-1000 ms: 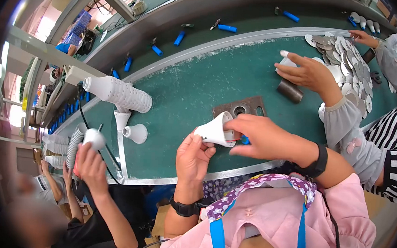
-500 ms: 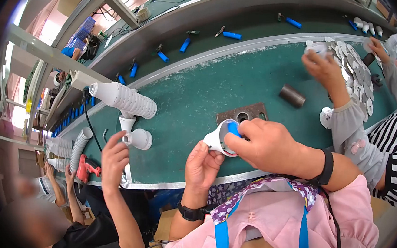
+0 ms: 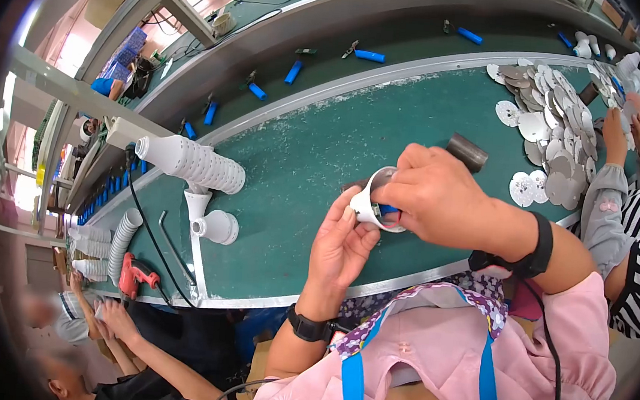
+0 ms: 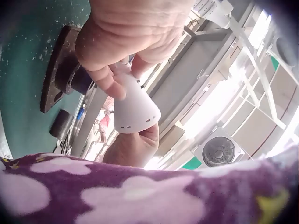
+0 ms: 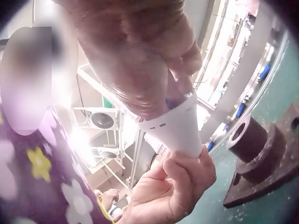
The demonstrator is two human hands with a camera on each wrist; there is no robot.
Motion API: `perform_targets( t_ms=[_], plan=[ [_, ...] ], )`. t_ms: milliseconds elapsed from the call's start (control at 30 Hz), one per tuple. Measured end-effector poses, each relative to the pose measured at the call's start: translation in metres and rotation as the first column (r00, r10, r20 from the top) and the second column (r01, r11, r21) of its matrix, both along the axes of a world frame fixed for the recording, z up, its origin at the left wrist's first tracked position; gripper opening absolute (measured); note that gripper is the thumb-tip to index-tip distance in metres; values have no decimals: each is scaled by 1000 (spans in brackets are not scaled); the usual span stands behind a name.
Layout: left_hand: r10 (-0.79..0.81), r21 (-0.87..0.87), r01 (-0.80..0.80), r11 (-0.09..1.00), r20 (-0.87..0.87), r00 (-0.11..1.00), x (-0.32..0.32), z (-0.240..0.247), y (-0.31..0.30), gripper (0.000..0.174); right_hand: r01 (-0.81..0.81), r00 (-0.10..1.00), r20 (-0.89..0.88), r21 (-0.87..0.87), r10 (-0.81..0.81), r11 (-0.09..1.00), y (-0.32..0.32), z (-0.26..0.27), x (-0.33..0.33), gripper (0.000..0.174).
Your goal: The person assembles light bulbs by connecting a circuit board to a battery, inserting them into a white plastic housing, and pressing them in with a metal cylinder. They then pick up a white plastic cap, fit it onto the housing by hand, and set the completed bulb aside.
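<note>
My left hand [image 3: 340, 250] pinches the narrow end of a white cone-shaped lamp housing [image 3: 362, 205] between thumb and fingers. Its wide mouth faces my right hand [image 3: 440, 198], whose curled fingers reach inside the rim. A blue cylindrical battery [image 3: 388, 209] shows at those fingertips, with a bit of green board beside it in the housing. In the left wrist view, small slots line the rim of the housing [image 4: 135, 109]. The right fingers hide most of the battery in the right wrist view.
A dark metal fixture [image 5: 261, 158] stands on the green bench near my hands, a metal cylinder [image 3: 467, 152] beyond. Heaped metal discs [image 3: 554, 136] lie rightward; stacked white housings [image 3: 191, 161] and a red power tool [image 3: 133, 275] leftward. Blue batteries [image 3: 292, 71] line the back channel. Other people work alongside.
My right hand has brought the blue battery from outside the housing into its mouth. The neighbour's hand on the right has drawn back to the discs; the left neighbour's hand has lowered away from the bench.
</note>
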State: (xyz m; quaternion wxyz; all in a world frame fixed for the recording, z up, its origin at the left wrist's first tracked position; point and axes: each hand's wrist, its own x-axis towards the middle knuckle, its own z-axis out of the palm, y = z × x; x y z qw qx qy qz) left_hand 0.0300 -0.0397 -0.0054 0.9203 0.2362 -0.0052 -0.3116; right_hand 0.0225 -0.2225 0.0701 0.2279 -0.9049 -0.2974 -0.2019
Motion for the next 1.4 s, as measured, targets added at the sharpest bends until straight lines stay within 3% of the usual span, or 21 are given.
perform_targets(
  t_ms=[67,133,167,200,267,333,400,500,633,700,833,933,1000,1033,1067,1133,1167,1233,1367,1400],
  plan=[
    [-26,7,26,1000,3,1000,7,7,-10,42,33,999,-38,-132,-38,991,-7,8,4,18],
    [-63,168,47,985,93,994,14,11,-18,38,58,996,-54,-162,-67,985,-12,10,12,16],
    [-79,334,9,943,197,977,15,13,-20,40,56,996,-54,-183,-67,982,-13,8,16,15],
    [-82,334,12,943,197,977,16,9,-21,40,50,997,-55,-203,-63,978,-13,7,18,15],
    [-189,650,-133,749,401,896,19,-2,-22,44,38,997,-50,-229,-51,973,-12,5,23,14],
    [-142,658,-141,739,357,923,20,-1,-23,45,23,998,-45,-256,-35,966,-9,5,27,14],
    [-296,710,-517,478,684,666,24,-5,-23,38,34,999,-25,-349,-46,936,-6,6,30,16],
    [-279,727,-526,442,668,690,23,0,-25,32,-32,997,-74,-362,5,931,-2,13,34,17],
    [-270,734,-477,483,644,716,24,-8,-24,30,-78,991,-135,-421,23,904,2,19,41,17],
    [-294,710,-533,460,689,663,25,-13,-25,30,-125,981,-191,-466,39,876,4,20,43,16],
    [-308,749,-488,448,642,703,24,-14,-23,28,-115,978,-206,-438,25,892,5,19,44,16],
    [-365,745,-517,422,661,655,21,-9,-19,43,-124,974,-223,-410,32,904,6,19,46,15],
    [-190,667,-82,741,326,926,16,7,-11,61,-150,971,-231,-383,63,911,6,19,46,15],
    [-248,587,-2,809,345,905,21,5,-5,69,-177,954,-293,-389,61,904,6,17,47,16],
    [-247,587,0,810,341,907,22,10,-5,69,-180,953,-298,-389,61,904,7,17,47,16],
    [-238,377,161,912,168,957,25,29,-9,56,-142,968,-244,-374,50,916,8,16,46,17],
    [-238,376,161,912,167,957,27,34,-14,56,-143,968,-245,-375,50,916,8,16,46,17],
    [-183,590,113,800,61,981,30,40,-24,44,-152,966,-250,-370,60,916,8,16,47,16],
    [-192,583,136,801,35,981,33,40,-25,37,-162,944,-331,-422,14,892,5,21,46,21],
    [-197,545,145,826,37,980,34,37,-24,37,-159,928,-371,-285,44,945,-3,21,46,25]
  ],
)
